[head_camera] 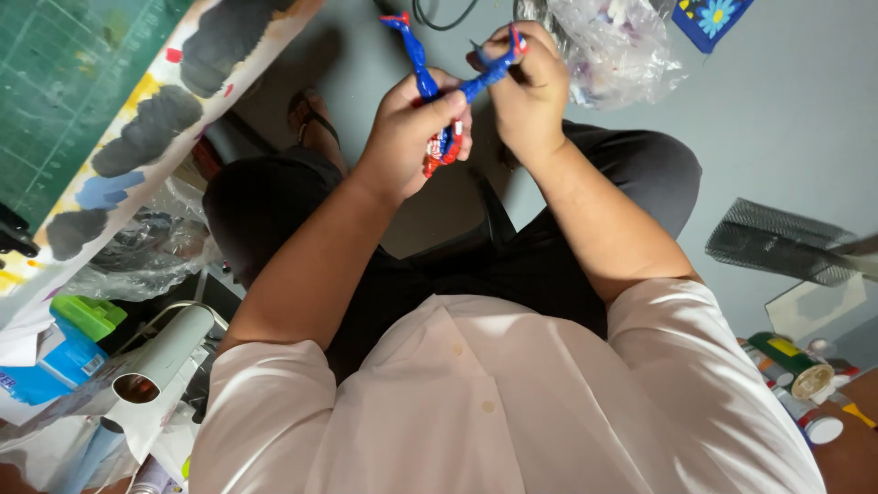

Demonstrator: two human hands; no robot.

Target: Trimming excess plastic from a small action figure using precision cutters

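The blue and red toy figure (445, 110) is held up in the air over the person's lap, above the grey floor (786, 119), carried by nothing but the two hands. The left hand (412, 123) has its grip wrapped around the figure's body, thumb laid across the front, which steadies the red and blue trunk so that the limbs stick out free; one blue limb (409, 46) rises above that fist towards the top edge of the view. The right hand (526, 87) has its grip pinched narrow on another blue limb (489, 69), fingers curled over it near the tip, apparently so that this part can be bent or turned against the body held fast by the other hand. Both hands sit close together, almost touching, which keeps the small figure under the eyes. Just beyond the right hand a crumpled clear plastic bag (613, 46) lies on the floor, within easy reach. At the left a desk (137, 110) with a green cutting mat (55, 82) and a paint-smeared sheet runs slantwise, its edge near the person's knee. A black mesh holder (777, 242) lies tipped over at the right, and tape rolls and small pots (805, 380) crowd the lower right corner.
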